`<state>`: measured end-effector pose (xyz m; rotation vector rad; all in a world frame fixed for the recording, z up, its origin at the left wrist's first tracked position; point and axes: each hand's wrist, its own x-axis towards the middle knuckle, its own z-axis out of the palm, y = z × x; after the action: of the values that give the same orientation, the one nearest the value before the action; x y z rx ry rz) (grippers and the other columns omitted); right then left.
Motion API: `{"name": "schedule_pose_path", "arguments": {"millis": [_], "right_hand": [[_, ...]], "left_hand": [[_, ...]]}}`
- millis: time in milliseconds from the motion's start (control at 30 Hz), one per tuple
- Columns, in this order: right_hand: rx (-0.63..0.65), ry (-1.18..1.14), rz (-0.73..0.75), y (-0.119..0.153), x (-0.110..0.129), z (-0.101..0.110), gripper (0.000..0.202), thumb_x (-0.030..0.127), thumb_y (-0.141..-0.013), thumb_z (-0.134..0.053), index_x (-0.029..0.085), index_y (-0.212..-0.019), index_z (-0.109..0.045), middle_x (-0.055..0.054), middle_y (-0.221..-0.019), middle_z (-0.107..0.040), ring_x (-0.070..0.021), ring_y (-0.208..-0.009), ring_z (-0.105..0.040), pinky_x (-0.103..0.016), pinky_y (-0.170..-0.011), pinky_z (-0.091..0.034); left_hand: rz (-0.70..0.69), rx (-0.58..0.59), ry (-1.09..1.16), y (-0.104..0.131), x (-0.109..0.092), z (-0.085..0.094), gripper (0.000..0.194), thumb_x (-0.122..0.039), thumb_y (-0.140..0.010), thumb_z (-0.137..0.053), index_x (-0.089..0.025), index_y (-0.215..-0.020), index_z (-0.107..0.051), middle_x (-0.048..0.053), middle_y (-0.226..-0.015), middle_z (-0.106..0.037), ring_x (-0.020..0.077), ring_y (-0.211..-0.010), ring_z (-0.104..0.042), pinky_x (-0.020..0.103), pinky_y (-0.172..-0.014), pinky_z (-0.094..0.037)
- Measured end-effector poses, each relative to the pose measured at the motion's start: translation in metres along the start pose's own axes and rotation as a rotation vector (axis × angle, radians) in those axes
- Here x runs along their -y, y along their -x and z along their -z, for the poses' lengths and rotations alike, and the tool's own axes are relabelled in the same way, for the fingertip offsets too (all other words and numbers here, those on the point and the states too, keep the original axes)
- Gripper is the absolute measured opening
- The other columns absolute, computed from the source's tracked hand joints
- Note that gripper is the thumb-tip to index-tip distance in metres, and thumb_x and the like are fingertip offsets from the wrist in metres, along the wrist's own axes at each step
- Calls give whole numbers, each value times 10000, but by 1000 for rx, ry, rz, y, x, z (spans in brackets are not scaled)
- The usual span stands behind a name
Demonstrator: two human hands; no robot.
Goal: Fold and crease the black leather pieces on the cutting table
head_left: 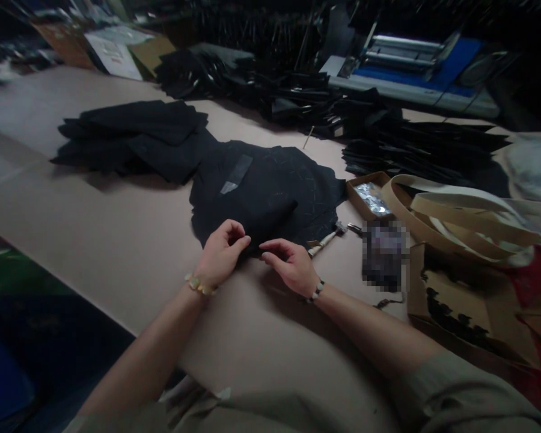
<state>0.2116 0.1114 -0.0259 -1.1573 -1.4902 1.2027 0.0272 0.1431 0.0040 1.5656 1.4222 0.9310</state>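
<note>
A stack of black fabric pieces [261, 180] lies on the table before me, with faint chalk-like marks and a shiny strip [237, 174] on top. At its near edge my left hand [220, 249] is closed, thumb and fingers together on the fabric. My right hand [291, 264] is just to the right, curved, with a gap between thumb and fingertips and nothing visible in it. Its fingertips are close to the same edge; whether they touch it I cannot tell. A slim tool [323, 243] rests by the right side of the stack.
Another black fabric pile [135, 138] lies at left, and more stacks [424, 147] run along the back. To the right are a small box [365, 198] with shiny packets, beige tape [460, 222], a blurred-out item [385, 255] and an open cardboard box [417, 282]. Behind stands a blue machine [455, 60].
</note>
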Motion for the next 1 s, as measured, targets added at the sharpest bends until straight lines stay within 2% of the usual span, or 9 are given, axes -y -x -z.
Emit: {"name": "schedule_pose_path", "arguments": {"millis": [67,200,367,533,667,800,1000], "right_hand": [[-26,4,12,0,0,0,207,343,-838,-673,200,-983,-705,-31,-867,-722,-149,-745,-649,-273,-693,-509],[-77,-15,34,-1,0,1,178,339,-849,-671,206,-966,-688,-21,-875,-701,-142,-753,-628,-266,-700,-502],[-111,-23,70,-1,-1,2,120,307,-850,-679,217,-929,-684,-13,-879,-677,-138,-779,-609,-255,-708,-483],[-125,-56,87,1,0,0,124,276,-820,-723,226,-928,-687,-4,-853,-678,-132,-747,-609,-252,-683,-480],[-102,-7,188,0,1,0,31,228,-824,-716,225,-854,-713,-10,-816,-669,-139,-743,-604,-270,-676,-475],[-111,16,241,-2,2,0,32,217,-834,-708,235,-848,-729,-20,-843,-669,-149,-772,-619,-285,-690,-485],[-116,65,159,0,2,0,59,282,-828,-713,224,-836,-708,-28,-825,-677,-165,-771,-625,-302,-709,-502]], "left_hand": [[1,24,56,3,0,0,156,-317,-805,-626,-181,-883,-623,-4,-832,-645,139,-792,-589,254,-747,-449],[58,84,127,10,-5,-1,266,-329,-823,-609,-168,-1019,-690,37,-957,-707,172,-892,-624,289,-829,-464],[109,114,242,11,-4,-4,298,-306,-790,-644,-155,-1041,-695,46,-956,-714,163,-859,-633,269,-782,-470],[166,87,322,11,2,-5,279,-283,-736,-710,-161,-980,-647,1,-780,-678,112,-714,-597,210,-658,-432],[229,132,399,12,2,-6,391,-284,-720,-737,-175,-1074,-612,-17,-756,-677,87,-645,-565,191,-606,-406],[291,184,447,11,2,-8,448,-315,-683,-769,-151,-1087,-666,19,-826,-700,112,-718,-604,221,-671,-456],[338,232,471,11,7,-9,417,-365,-651,-782,-136,-992,-708,36,-823,-700,124,-713,-601,269,-701,-477]]}}
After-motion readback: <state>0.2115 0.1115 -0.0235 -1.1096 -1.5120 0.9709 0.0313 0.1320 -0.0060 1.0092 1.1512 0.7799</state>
